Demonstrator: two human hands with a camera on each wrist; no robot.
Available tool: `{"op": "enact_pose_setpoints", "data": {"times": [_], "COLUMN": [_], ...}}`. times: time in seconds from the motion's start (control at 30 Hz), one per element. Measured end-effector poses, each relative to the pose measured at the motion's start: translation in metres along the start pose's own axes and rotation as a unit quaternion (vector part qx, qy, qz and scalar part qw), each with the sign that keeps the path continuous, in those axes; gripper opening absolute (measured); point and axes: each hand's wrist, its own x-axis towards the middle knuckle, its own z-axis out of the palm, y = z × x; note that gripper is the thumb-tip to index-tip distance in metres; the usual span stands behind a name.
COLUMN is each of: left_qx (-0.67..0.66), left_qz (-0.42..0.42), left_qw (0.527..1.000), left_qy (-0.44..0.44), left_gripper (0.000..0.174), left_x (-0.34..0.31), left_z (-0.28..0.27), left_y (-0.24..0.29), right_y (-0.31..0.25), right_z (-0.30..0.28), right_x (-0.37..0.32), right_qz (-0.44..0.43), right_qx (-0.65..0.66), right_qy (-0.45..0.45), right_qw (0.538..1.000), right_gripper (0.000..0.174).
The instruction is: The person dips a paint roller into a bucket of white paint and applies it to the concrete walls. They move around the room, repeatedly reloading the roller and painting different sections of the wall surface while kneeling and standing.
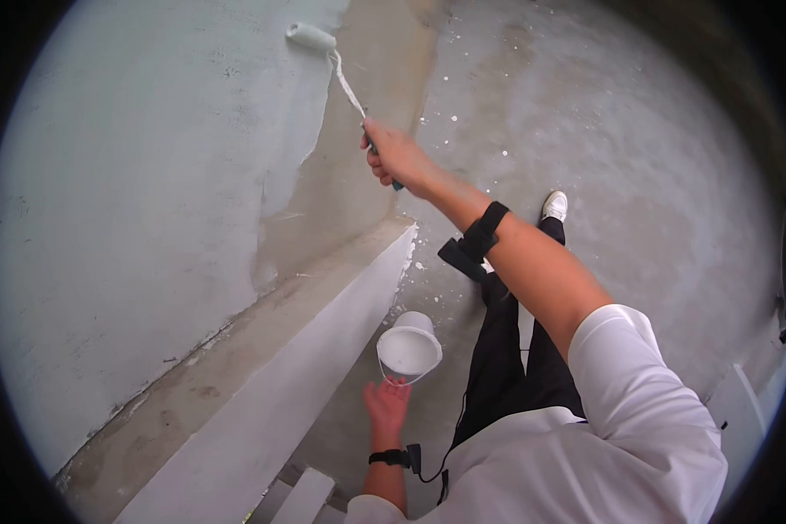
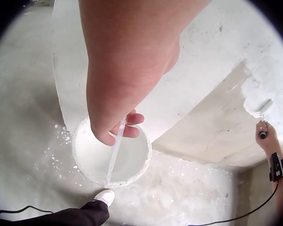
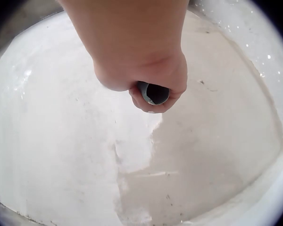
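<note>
My right hand (image 1: pixel 396 159) grips the dark handle of a paint roller (image 1: pixel 312 37), arm stretched out toward the wall. The white roller sleeve lies against the wall (image 1: pixel 175 148), at the border between pale paint and bare brown plaster. In the right wrist view the hollow handle end (image 3: pixel 156 94) pokes out of the curled fingers. Low near the floor, my left hand (image 1: pixel 386 403) holds a white bucket (image 1: pixel 412 321) by its thin handle (image 2: pixel 115 155), which runs between the fingers. White paint (image 2: pixel 96 157) fills part of the bucket, and its rim is crusted.
A ledge (image 1: pixel 192 393) with a white front face juts out below the wall, left of the bucket. White drips spot the grey floor (image 1: pixel 620 175). The person's shoe (image 1: pixel 555 205) stands on it. A white panel (image 1: pixel 738 402) leans at the far right.
</note>
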Motion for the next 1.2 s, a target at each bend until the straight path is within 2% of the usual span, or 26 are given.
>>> {"op": "enact_pose_setpoints", "data": {"times": [0.1, 0.23, 0.43, 0.57, 0.67, 0.77, 0.83, 0.93, 1.07, 1.2], "left_qx": [-0.007, 0.009, 0.019, 0.024, 0.020, 0.027, 0.016, 0.006, 0.007, 0.011], "left_qz": [-0.007, 0.004, 0.004, 0.004, 0.004, 0.011, 0.008, 0.003, 0.002, 0.003], "left_qw": [1.000, 1.000, 1.000, 1.000, 1.000, 0.999, 1.000, 1.000, 1.000, 1.000], "left_qy": [-0.003, 0.004, 0.014, 0.014, 0.007, 0.021, 0.017, 0.010, -0.001, 0.007], "left_gripper": [0.043, 0.043, 0.043, 0.043, 0.043, 0.043, 0.043, 0.043, 0.044, 0.044], "left_x": [-0.001, -0.008, -0.006, -0.003, -0.003, -0.004, -0.004, -0.003, -0.001, 0.001], "left_z": [0.003, 0.013, 0.021, 0.018, 0.017, 0.018, 0.016, 0.011, 0.009, 0.007], "left_y": [0.001, 0.004, 0.003, 0.003, 0.003, 0.001, 0.002, 0.000, -0.001, -0.001], "right_y": [-0.050, -0.044, 0.072, 0.122, 0.096, 0.037, -0.006, -0.028, 0.023, 0.095], "right_z": [-0.017, -0.019, 0.036, 0.052, 0.043, 0.017, -0.007, -0.021, 0.008, 0.040], "right_x": [0.032, 0.034, -0.049, -0.088, -0.069, -0.026, 0.001, 0.023, -0.004, -0.061], "right_qz": [-0.015, -0.015, 0.037, 0.060, 0.057, 0.064, 0.071, 0.060, 0.033, 0.084], "right_qx": [0.026, 0.031, 0.000, -0.053, -0.014, 0.058, 0.116, 0.110, 0.051, 0.010], "right_qy": [0.007, 0.014, -0.031, -0.059, -0.048, -0.020, -0.035, -0.017, -0.014, -0.050], "right_qw": [1.000, 0.999, 0.999, 0.995, 0.997, 0.996, 0.990, 0.992, 0.998, 0.995], "right_gripper": [0.040, 0.041, 0.043, 0.044, 0.040, 0.038, 0.040, 0.042, 0.040, 0.042]}}
